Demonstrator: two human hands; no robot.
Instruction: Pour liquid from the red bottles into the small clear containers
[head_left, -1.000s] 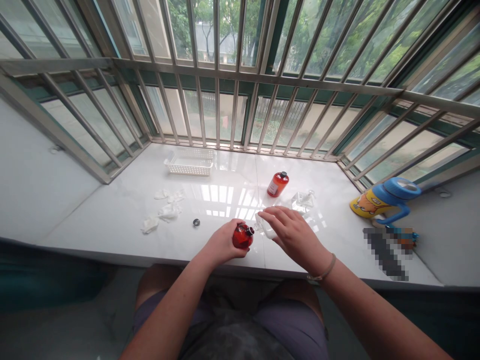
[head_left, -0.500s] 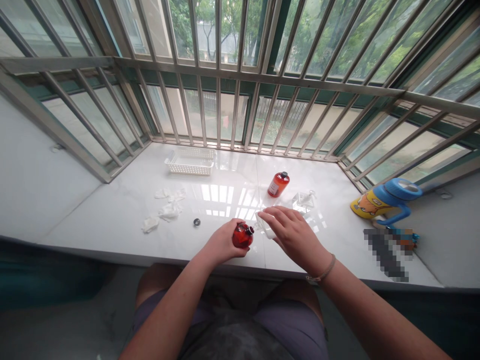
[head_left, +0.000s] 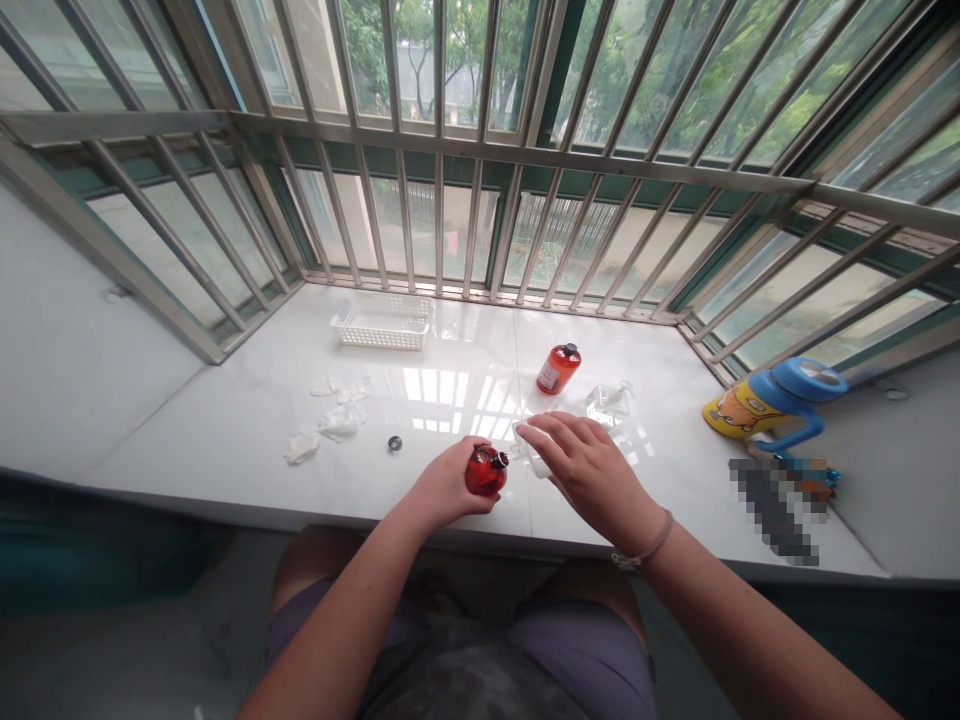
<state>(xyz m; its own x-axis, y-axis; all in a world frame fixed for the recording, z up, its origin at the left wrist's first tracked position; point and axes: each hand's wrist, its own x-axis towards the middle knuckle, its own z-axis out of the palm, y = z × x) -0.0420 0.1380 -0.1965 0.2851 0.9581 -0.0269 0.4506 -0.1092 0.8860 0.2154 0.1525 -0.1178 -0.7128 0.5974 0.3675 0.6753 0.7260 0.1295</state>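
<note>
while your left hand [head_left: 448, 487] wraps its fingers around the small red bottle [head_left: 484, 471] near the sill's [head_left: 225, 440] front edge, your right hand [head_left: 592, 472] pinches a small clear bottle [head_left: 527, 447] just beyond your left fingertips, neck to neck.

A white slotted basket [head_left: 382, 325] is seen at the far left of the glossy white worktop [head_left: 225, 430], close to the metal window bars [head_left: 439, 160]. Nearer, crumpled white wipes [head_left: 326, 425] are scattered on the left, and a small dark ring-shaped cap [head_left: 394, 442] is found just to their right. An orange bottle with a black cap [head_left: 557, 369] is stood right of centre, tilted in the view, with a clear glass bottle [head_left: 609, 402] laid near it on the right. At the far right, a yellow and blue cup with a handle [head_left: 772, 405] is laid on its side. Green trees are seen beyond the bars.
</note>
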